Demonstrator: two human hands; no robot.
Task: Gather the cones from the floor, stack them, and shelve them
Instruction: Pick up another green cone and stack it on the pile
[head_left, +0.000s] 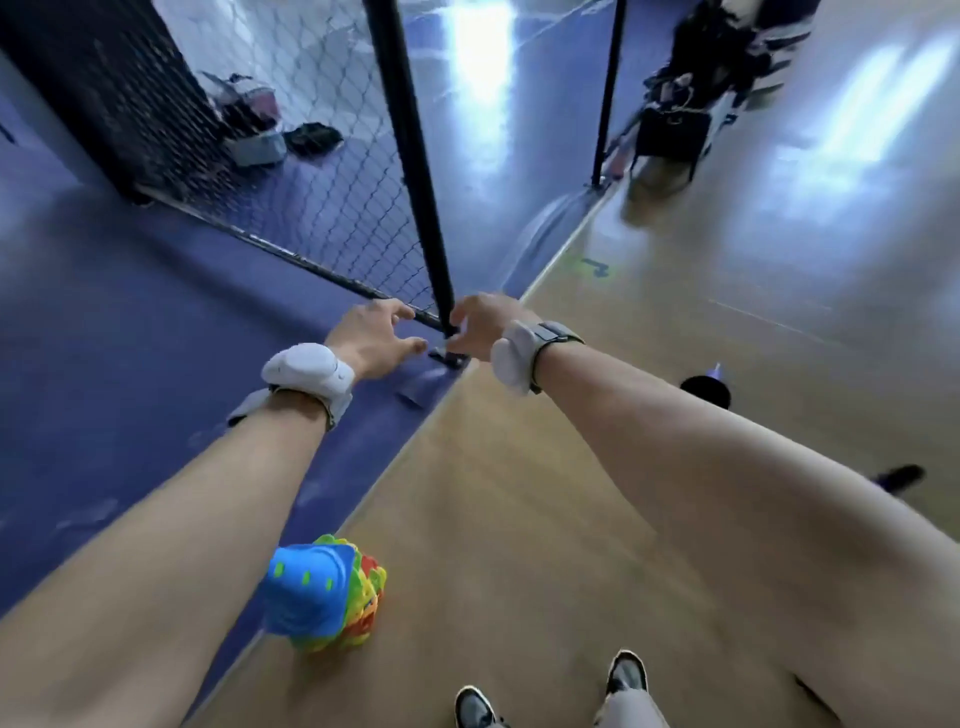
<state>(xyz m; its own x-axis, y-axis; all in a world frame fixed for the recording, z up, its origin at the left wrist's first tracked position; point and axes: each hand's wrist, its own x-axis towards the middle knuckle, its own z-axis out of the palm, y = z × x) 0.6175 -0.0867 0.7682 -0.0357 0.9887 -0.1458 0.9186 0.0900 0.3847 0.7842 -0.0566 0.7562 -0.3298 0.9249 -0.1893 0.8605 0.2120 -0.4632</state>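
A stack of coloured cones (324, 597), blue on top with green, yellow, orange and red below, stands on the wooden floor beneath my left forearm. My left hand (376, 335) and my right hand (480, 325) are both stretched forward, far beyond the stack, near the foot of a black fence post (415, 171). The fingers of each hand are spread and hold nothing. Another small cone-like object (706, 387), dark with a purple tip, sits on the floor to the right of my right wrist. No shelf is in view.
A black chain-link fence (322, 171) runs from the back left to the post. Purple mat floor (104, 364) lies left, wooden floor (519, 519) right. Bags (254, 124) lie behind the fence, and a dark stand with gear (675, 130) is at the back right. My shoes (626, 673) are at the bottom.
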